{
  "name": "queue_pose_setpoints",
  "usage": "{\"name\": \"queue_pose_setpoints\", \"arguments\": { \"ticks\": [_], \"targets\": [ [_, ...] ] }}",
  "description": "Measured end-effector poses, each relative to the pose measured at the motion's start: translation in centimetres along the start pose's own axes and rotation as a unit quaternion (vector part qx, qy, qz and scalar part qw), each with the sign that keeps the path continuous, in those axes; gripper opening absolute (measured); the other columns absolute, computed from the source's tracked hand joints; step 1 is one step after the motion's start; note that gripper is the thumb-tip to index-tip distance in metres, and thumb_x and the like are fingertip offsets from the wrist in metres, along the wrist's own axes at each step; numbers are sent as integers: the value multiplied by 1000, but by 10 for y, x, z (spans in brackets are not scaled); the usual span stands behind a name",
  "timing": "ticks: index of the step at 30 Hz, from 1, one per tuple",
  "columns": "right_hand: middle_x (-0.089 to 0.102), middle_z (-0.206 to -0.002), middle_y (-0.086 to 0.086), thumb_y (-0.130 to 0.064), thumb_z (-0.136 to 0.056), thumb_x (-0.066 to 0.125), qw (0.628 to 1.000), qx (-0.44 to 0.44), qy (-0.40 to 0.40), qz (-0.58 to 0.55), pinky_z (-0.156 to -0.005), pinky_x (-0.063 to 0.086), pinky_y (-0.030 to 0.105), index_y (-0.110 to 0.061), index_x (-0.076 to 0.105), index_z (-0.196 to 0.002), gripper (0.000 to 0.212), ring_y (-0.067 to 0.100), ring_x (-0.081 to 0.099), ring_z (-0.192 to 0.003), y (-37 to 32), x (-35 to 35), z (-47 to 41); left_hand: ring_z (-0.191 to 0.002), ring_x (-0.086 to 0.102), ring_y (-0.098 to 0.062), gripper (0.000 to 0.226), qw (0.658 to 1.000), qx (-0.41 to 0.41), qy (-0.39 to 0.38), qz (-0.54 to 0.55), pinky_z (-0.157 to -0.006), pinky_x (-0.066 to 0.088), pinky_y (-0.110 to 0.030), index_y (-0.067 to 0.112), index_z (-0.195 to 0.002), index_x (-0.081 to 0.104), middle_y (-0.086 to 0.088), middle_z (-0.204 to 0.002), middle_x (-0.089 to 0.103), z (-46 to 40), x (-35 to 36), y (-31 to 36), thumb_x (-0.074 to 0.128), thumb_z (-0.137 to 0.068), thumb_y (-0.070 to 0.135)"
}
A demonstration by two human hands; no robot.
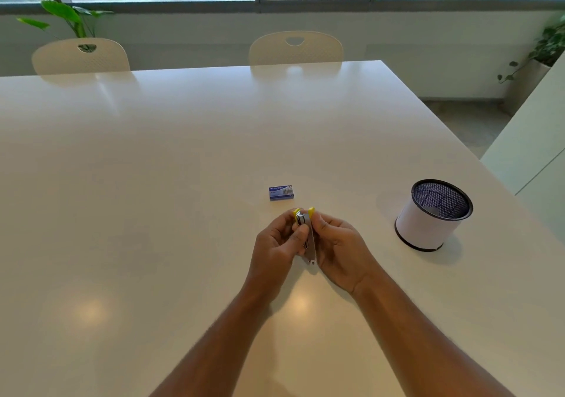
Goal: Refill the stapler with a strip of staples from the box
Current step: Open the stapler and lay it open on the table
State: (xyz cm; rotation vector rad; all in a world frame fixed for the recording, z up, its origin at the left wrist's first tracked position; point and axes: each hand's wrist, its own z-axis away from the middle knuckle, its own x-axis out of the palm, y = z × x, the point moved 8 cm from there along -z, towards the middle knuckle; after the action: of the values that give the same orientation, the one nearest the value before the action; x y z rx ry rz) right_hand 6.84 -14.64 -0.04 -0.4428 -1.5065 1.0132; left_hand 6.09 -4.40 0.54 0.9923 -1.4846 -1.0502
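Both hands hold the stapler (306, 234) just above the table (153, 182), near its front middle. The left hand (276, 248) grips the stapler from the left, fingers curled round it, thumb lying across the metal body. The right hand (339, 250) grips it from the right, fingers curled behind it, thumb against its side. The stapler stands roughly on end, its two yellow tips pointing away from the person and spread apart, the metal channel visible between the hands. Whether staples lie in the channel cannot be told. The box (281, 192), blue and closed, lies flat on the table just beyond the hands, apart from them. A mesh pen cup (432, 215) with a white wall stands upright to the right, well apart. Two chairs (296, 49) stand at the table's far edge.
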Motion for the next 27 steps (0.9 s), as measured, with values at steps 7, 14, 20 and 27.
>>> {"name": "queue_pose_setpoints", "arguments": {
  "ticks": [7,14,20,27],
  "targets": [
    [75,-88,17,-26,-104,51,963,-88,144,212,-71,61,41,-8,70,-103,27,27,72,-79,-11,-3,13,-92,77,-26,19,998,-12,46,-30,-81,63,-35,11,-108,79,-17,-99,80,1,-14,-7,62,-103,17],
    [79,-82,6,-13,-96,65,913,-159,179,329,-70,59,24,-10,79,-96,15,16,75,-76,-36,-2,22,-95,79,-39,20,998,-41,36,18,-80,65,-43,10,-106,79,-21,-98,80,-3,-19,-10,67,-99,24],
    [80,-98,11,-5,-92,68,955,-125,125,239,-76,63,37,-19,80,-102,21,27,76,-87,-26,-5,17,-91,79,-37,20,998,-59,18,20,-80,66,-50,8,-106,78,-20,-96,80,-4,-21,-14,67,-100,24],
    [79,-93,10,-10,-92,70,949,-128,122,262,-70,62,32,-19,78,-101,15,25,76,-82,-24,-5,17,-83,78,-28,19,998,-55,4,2,-78,65,-40,16,-99,79,-14,-89,79,-3,-18,-15,64,-99,29]
  ]
}}
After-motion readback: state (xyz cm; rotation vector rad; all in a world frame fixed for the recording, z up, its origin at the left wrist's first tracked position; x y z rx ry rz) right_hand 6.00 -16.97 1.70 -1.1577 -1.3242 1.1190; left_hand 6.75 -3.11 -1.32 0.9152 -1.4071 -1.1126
